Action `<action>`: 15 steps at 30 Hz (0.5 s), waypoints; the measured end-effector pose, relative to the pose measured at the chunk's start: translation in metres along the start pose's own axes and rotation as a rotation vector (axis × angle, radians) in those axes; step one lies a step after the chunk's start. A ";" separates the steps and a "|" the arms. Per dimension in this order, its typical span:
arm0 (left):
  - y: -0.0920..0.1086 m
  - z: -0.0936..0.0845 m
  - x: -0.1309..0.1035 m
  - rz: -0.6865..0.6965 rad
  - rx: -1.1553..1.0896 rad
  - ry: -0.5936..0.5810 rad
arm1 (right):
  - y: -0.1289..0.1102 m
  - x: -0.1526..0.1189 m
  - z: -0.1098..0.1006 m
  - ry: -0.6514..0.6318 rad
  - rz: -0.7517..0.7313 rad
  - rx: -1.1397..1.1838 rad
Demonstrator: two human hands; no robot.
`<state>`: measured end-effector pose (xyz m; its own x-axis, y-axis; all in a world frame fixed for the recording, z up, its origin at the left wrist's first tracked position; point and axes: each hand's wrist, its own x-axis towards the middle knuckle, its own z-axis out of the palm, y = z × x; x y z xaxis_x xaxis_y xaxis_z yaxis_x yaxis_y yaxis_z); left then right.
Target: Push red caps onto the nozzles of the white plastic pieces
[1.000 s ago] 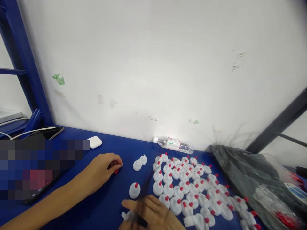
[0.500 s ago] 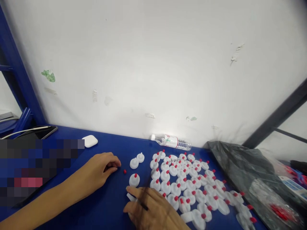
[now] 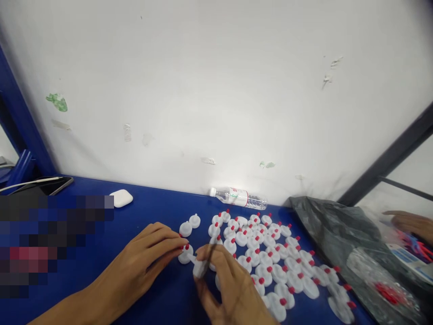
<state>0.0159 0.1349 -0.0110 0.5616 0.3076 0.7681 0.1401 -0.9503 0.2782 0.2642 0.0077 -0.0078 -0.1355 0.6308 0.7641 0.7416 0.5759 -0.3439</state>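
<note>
Between the thumb and fingers of my right hand [image 3: 230, 280] is a white plastic nozzle cap [image 3: 199, 269], tipped so its bare spout points left. My left hand [image 3: 152, 257] has its fingertips pinched together close to that spout, and a bit of red shows at them, a small red tip cover. Just behind the fingertips stands a white nozzle cap with a red tip [image 3: 185, 255]. Farther back are two white nozzle caps without red tips [image 3: 186, 229]. Many red-tipped white caps [image 3: 265, 275] spread to the right, some hidden by my right hand.
A clear plastic bottle [image 3: 238, 197] lies along the wall. A white rounded case [image 3: 122, 198] and a phone with a cable [image 3: 61, 184] are at the left. On the right, a dark plastic bag [image 3: 324, 230] lies under a clear bag of red pieces [image 3: 389, 289]. Another person's hand [image 3: 409, 223] shows beyond.
My left hand has moved right to where the loose red tip cover lay and pinches it. My right hand has raised the white cap toward it. Another person's hand has appeared at far right.
</note>
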 end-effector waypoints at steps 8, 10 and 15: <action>0.004 0.008 -0.006 0.019 -0.106 -0.020 | -0.003 0.009 -0.012 -0.085 -0.081 0.033; 0.003 0.009 -0.008 0.019 -0.119 -0.023 | -0.002 0.008 -0.013 -0.089 -0.075 0.045; 0.002 0.010 -0.010 -0.045 -0.140 0.010 | 0.001 0.008 -0.015 -0.099 -0.080 0.077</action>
<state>0.0189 0.1295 -0.0240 0.5488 0.3512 0.7586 0.0496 -0.9196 0.3898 0.2737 0.0056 0.0056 -0.2593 0.6270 0.7346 0.6734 0.6626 -0.3278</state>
